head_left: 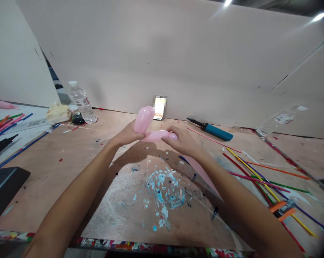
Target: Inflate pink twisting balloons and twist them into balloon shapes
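Note:
A pink modelling balloon (143, 121), bent and twisted into segments, is held between both hands above the middle of the table. My left hand (127, 135) is wrapped round it below the large upright bend. At the small round bubble on the other end, my right hand (181, 140) pinches the balloon with thumb and fingers. A longer pink length trails down behind my right forearm, partly hidden by it. Beyond the hands, a phone (159, 109) leans upright against the back panel, its screen blurred out.
A blue hand pump (218, 132) lies at the back right. Several uninflated coloured balloons (261, 177) are spread to the right. Plastic bottles stand at left (82, 102) and right (280, 120). Blue flakes (166, 188) litter the table (97, 215); a dark box edge (7, 190) sits left.

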### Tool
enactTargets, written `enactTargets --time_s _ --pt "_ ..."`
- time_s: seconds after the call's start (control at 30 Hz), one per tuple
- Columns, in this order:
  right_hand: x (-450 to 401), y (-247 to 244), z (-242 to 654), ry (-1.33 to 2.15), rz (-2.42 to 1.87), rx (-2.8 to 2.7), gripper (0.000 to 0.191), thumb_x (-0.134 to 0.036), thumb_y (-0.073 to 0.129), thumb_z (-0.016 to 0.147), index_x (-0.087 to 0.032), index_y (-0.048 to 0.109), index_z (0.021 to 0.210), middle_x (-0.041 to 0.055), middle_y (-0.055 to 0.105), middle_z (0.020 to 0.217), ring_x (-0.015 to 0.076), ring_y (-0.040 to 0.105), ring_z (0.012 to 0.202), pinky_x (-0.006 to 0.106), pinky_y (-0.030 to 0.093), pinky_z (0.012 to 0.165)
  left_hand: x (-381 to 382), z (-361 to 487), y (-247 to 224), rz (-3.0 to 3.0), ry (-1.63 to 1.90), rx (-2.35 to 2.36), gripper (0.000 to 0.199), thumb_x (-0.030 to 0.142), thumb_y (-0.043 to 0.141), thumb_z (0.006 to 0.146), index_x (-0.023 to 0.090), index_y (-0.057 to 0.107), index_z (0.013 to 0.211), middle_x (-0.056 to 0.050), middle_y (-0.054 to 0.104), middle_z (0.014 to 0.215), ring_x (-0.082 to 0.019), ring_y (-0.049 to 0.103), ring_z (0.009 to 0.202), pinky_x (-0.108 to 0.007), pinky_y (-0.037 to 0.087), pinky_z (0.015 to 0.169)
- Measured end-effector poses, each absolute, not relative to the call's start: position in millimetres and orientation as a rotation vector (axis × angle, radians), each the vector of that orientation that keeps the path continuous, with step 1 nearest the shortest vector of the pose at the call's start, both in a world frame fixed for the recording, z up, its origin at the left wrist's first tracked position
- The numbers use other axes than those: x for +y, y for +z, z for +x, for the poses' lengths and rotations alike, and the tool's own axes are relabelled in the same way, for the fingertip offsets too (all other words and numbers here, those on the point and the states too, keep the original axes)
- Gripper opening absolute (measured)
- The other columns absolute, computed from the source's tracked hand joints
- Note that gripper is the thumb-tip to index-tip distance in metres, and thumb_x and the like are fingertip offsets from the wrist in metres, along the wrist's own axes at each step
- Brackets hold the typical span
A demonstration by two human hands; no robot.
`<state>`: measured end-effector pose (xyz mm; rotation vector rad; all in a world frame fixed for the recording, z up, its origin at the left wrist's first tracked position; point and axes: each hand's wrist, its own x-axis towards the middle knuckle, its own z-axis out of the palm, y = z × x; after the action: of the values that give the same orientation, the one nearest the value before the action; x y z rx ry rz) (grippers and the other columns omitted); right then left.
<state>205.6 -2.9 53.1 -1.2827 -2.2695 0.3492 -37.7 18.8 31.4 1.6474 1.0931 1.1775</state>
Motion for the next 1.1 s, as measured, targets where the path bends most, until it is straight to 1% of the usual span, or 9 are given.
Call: enactTargets --time_s 0.13,0.33,0.43,0.57,0.63,0.77,0.83,0.97,1.1 --pt "-4 67 209 0.41 -1.237 -2.212 0.023 -0.041 0.058 0.082 -0.02 0.065 0.088 0.0054 0.067 0.093 0.0196 0.06 0.084 0.031 0.042 0.075 9 -33 38 1.731 0.913 1.029 0.037 0.015 0.073 0.053 0.017 0.069 0.09 -0.006 0.066 0.084 -0.021 0.059 0.075 -0.027 0.045 0.06" --pt "-5 60 202 0.506 -1.24 -2.153 0.028 -0.044 0.059 0.081 -0.018 0.067 0.088 0.0053 0.067 0.086 0.0185 0.06 0.076 0.03 0.042 0.067 5 -21 34 1.84 0.923 1.023 0.054 0.016 0.077 0.05 0.019 0.069 0.103 -0.006 0.068 0.089 -0.022 0.061 0.074 -0.028 0.045 0.061" --pt "-4 58 201 0.522 -1.254 -2.104 0.029 -0.044 0.06 0.079 -0.017 0.067 0.089 0.0062 0.067 0.086 0.0184 0.06 0.074 0.03 0.043 0.065 8 -21 28 1.879 0.956 1.066 0.053 0.02 0.079 0.051 0.019 0.069 0.103 -0.006 0.067 0.088 -0.023 0.061 0.075 -0.029 0.045 0.062" --pt "-1 58 200 0.474 -1.284 -2.063 0.029 -0.044 0.062 0.077 -0.018 0.066 0.088 0.0064 0.067 0.085 0.0188 0.06 0.075 0.031 0.045 0.066 9 -21 26 1.961 1.101 1.123 0.079 0.026 0.081 0.05 0.021 0.056 0.124 -0.01 0.062 0.113 -0.028 0.059 0.096 -0.032 0.047 0.072" --pt "-1 57 199 0.446 -1.296 -2.051 0.03 -0.045 0.061 0.077 -0.018 0.066 0.088 0.0061 0.067 0.084 0.019 0.06 0.075 0.032 0.045 0.066 6 -17 29 2.033 1.076 1.175 0.085 0.033 0.081 0.052 0.02 0.049 0.129 -0.011 0.06 0.117 -0.029 0.059 0.098 -0.034 0.048 0.074" --pt "-1 52 196 0.478 -1.296 -2.022 0.029 -0.043 0.059 0.078 -0.017 0.067 0.089 0.0064 0.068 0.084 0.0185 0.061 0.072 0.031 0.046 0.063 0 -7 32 2.243 0.994 1.314 0.075 0.048 0.08 0.053 0.015 0.056 0.116 -0.012 0.061 0.112 -0.029 0.059 0.097 -0.038 0.047 0.078" --pt "-1 50 195 0.506 -1.307 -1.996 0.029 -0.043 0.058 0.079 -0.017 0.067 0.09 0.0063 0.068 0.086 0.018 0.061 0.07 0.03 0.047 0.062 0 -3 30 2.266 0.992 1.383 0.073 0.052 0.079 0.052 0.015 0.057 0.111 -0.012 0.062 0.11 -0.029 0.059 0.095 -0.038 0.047 0.076" --pt "2 47 195 0.525 -1.319 -1.969 0.03 -0.044 0.058 0.08 -0.017 0.065 0.091 0.0062 0.068 0.087 0.0179 0.061 0.07 0.03 0.047 0.061 1 -1 23 2.231 0.93 1.392 0.068 0.053 0.074 0.058 0.018 0.055 0.114 -0.009 0.065 0.106 -0.025 0.062 0.086 -0.034 0.046 0.066" --pt "4 44 194 0.533 -1.318 -1.988 0.031 -0.046 0.058 0.08 -0.017 0.064 0.09 0.0061 0.068 0.088 0.0184 0.061 0.072 0.031 0.047 0.063 5 -2 17 2.213 0.923 1.456 0.071 0.055 0.073 0.058 0.019 0.052 0.116 -0.009 0.066 0.104 -0.026 0.063 0.084 -0.032 0.044 0.062"
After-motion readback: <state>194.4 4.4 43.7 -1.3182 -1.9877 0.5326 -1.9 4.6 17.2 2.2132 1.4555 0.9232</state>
